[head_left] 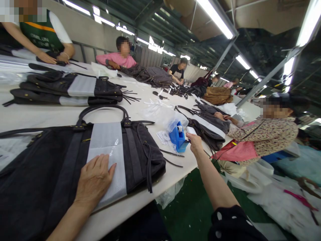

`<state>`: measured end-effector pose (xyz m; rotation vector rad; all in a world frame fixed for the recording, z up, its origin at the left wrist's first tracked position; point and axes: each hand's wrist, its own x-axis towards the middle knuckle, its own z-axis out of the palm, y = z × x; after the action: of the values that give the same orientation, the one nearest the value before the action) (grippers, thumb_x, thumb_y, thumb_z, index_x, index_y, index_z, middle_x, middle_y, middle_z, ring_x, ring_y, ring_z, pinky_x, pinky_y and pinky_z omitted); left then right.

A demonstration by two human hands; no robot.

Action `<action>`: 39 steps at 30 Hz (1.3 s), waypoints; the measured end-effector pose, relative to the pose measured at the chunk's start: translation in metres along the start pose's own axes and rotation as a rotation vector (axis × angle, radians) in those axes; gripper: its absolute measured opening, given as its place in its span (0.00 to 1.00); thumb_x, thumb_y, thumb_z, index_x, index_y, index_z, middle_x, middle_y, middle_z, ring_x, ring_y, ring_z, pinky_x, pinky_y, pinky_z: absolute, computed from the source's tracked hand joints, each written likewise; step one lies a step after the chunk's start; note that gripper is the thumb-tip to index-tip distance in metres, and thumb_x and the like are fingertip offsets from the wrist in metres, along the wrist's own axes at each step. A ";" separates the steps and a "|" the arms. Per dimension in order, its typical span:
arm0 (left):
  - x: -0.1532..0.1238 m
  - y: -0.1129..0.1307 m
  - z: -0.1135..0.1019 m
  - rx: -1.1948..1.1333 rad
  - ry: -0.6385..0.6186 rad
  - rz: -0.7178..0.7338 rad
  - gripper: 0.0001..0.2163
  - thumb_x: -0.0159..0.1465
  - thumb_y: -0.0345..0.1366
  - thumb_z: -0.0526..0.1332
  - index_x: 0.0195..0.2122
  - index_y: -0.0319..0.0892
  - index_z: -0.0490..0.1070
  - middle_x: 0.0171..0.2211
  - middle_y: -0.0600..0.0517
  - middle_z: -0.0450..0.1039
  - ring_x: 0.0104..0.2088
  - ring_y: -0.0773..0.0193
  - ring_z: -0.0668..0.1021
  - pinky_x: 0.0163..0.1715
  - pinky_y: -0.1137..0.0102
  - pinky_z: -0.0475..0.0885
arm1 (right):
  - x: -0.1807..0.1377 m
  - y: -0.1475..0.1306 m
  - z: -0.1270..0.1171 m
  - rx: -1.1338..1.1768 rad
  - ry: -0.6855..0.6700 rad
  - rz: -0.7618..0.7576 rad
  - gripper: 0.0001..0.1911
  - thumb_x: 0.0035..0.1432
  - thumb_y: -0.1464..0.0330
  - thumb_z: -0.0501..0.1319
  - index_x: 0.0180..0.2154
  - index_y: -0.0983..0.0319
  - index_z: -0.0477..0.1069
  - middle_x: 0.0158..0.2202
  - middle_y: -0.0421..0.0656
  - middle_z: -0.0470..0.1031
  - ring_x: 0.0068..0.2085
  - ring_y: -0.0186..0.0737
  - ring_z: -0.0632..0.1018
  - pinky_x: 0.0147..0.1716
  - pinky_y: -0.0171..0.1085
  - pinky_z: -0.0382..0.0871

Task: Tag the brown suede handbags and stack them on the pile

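A dark grey handbag (67, 160) with looped handles lies on the table in front of me, a band of white foam sheet (106, 144) around its middle. My left hand (96, 180) rests flat on that band, fingers stretched out. To the right stands a blue tape dispenser (178, 137) with a roll in it. My right hand (195, 143) is at the dispenser's near right end, thumb and fingers drawn together; whatever is between the fingertips is too small to make out.
Stacked wrapped handbags (50, 88) lie at the left back. Clear plastic bags (156, 112) lie beyond the dispenser. A co-worker (265, 137) at the right handles another dark bag (208, 129); other people work along the far side. The white table's edge (160, 187) runs diagonally before me.
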<state>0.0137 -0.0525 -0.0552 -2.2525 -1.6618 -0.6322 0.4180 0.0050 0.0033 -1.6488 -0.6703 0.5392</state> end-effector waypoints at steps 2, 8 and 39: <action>0.000 -0.001 0.001 -0.004 -0.001 0.005 0.18 0.62 0.41 0.51 0.47 0.33 0.63 0.44 0.38 0.68 0.49 0.48 0.67 0.45 0.59 0.60 | -0.014 0.009 -0.014 0.106 0.036 -0.083 0.13 0.34 0.63 0.64 0.24 0.64 0.70 0.25 0.39 0.72 0.28 0.34 0.71 0.26 0.34 0.62; -0.001 -0.001 0.005 -0.010 0.004 -0.011 0.18 0.62 0.41 0.50 0.48 0.32 0.63 0.46 0.37 0.67 0.49 0.47 0.67 0.45 0.59 0.60 | -0.056 0.060 -0.039 0.238 -0.034 0.031 0.15 0.37 0.60 0.65 0.27 0.63 0.70 0.27 0.42 0.73 0.32 0.37 0.73 0.30 0.35 0.67; -0.011 0.004 0.001 -0.101 -0.003 -0.112 0.16 0.62 0.36 0.51 0.46 0.28 0.67 0.48 0.36 0.67 0.52 0.49 0.66 0.54 0.57 0.58 | -0.198 -0.108 0.198 -0.373 -1.757 -0.792 0.09 0.57 0.65 0.55 0.32 0.64 0.68 0.26 0.38 0.67 0.28 0.30 0.68 0.30 0.30 0.62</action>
<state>0.0151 -0.0626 -0.0613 -2.2406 -1.8063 -0.7553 0.1263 0.0236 0.0711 -0.6556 -2.6295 1.2288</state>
